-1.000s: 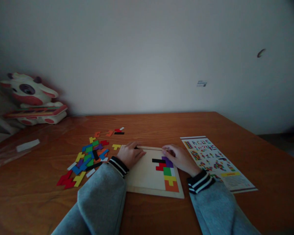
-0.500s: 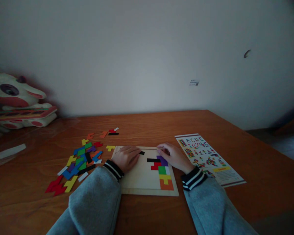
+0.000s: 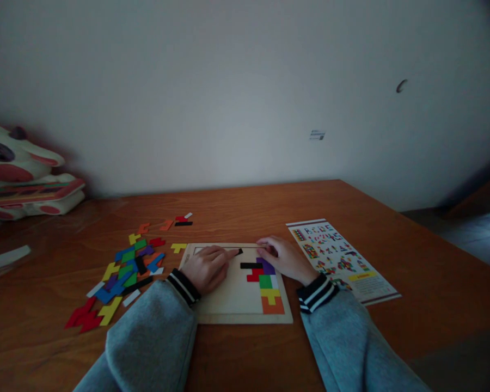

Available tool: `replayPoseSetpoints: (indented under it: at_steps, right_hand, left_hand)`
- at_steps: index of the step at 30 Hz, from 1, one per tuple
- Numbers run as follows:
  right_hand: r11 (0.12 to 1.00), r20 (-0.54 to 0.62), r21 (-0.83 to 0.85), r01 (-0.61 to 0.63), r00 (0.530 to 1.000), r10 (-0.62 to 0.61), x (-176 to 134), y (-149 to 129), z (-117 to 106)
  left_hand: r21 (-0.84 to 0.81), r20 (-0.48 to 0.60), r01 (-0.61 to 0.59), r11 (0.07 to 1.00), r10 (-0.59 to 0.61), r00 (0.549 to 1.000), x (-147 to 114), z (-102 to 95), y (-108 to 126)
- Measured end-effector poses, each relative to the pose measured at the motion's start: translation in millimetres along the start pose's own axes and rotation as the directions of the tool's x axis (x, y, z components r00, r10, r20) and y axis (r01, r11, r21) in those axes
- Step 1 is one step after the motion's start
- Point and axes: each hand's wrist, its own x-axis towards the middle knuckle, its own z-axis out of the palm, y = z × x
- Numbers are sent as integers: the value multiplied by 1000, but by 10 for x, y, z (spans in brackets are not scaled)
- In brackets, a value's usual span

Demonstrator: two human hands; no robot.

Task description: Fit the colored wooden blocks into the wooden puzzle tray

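Observation:
My left hand (image 3: 208, 265) rests over the left side of a shallow wooden puzzle tray (image 3: 237, 319). Its index finger is stretched onto a small black piece (image 3: 240, 251) near the tray's far edge; its other fingers are curled and partly hidden. At the tray's far right corner is my right hand (image 3: 288, 258), fingers bent in close to the thumb; anything between them is hidden. Just beside it lie a purple piece (image 3: 268, 267) and a black bar (image 3: 250, 265). Below, red (image 3: 253, 276), green (image 3: 265, 282), yellow (image 3: 270, 295) and orange (image 3: 273, 308) pieces line the right side.
Many loose coloured pieces (image 3: 126, 269) lie left of the tray. A yellow piece (image 3: 178, 247) touches its far left corner. A printed pattern sheet (image 3: 347, 261) lies to the right. A cow-shaped toy keyboard (image 3: 28, 185) stands at the far left, before the wall.
My left index finger has stretched out over the black piece, which now lies slightly farther toward the tray's far edge. My right hand stays at the far right corner. The view has shifted slightly.

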Motion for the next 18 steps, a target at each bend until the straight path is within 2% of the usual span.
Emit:
replayPoseSetpoints:
  at_steps: [4,11,18]
  right_hand:
    - [1000,47,5,6,999,-7,3,17,-22]
    - [999,33,22,49,998,-49,8,46,-15]
    - [999,37,22,26,999,-27,1,50,5]
  left_hand:
    - [-69,38,38,997,-35,999,38,-14,81]
    - [-36,67,55,998,-52,996,135,16,341]
    - [-57,-36,17,998,-19,999,97,158,308]
